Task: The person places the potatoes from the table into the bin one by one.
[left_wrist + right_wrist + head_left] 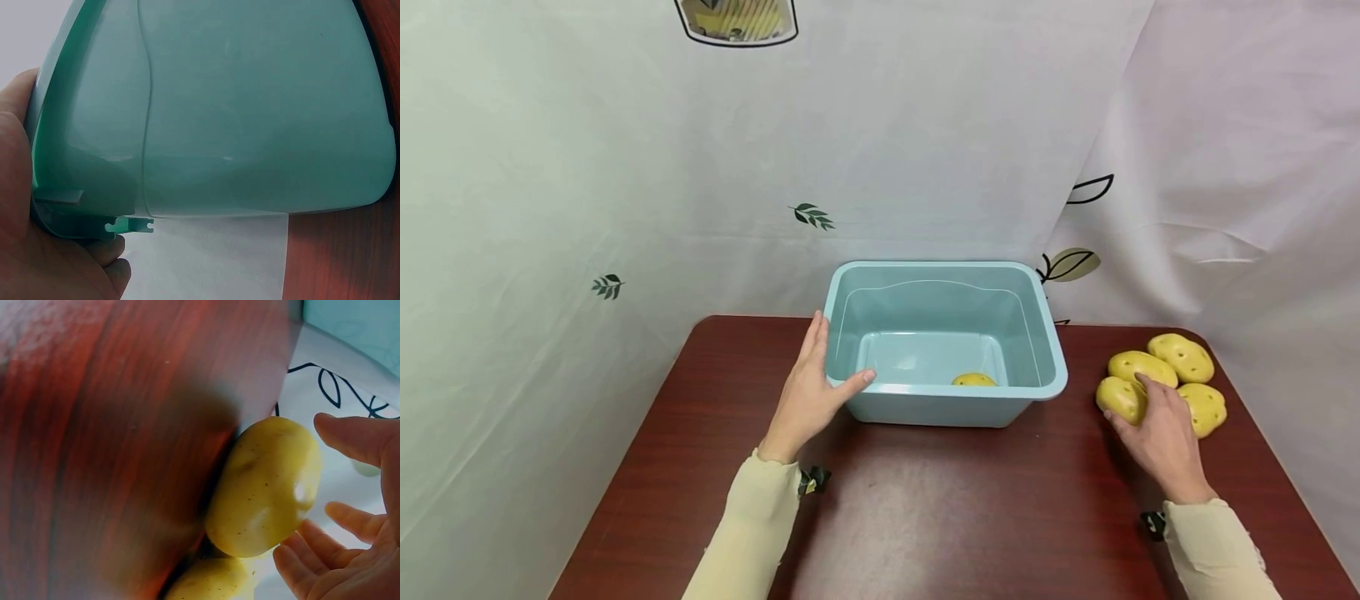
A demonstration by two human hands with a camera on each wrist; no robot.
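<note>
A light blue plastic bin stands at the back of the table, with one yellow potato inside near its front wall. My left hand holds the bin's front left corner, thumb over the rim and fingers along the left side; the left wrist view shows fingertips under the rim. On the right, my right hand reaches over a cluster of potatoes. Its thumb and fingers are spread about the nearest potato, with a gap showing between thumb and potato.
Beside that potato lie several others: a long potato, a back potato and a right potato, close to the table's right edge. White patterned cloth hangs behind the dark red table.
</note>
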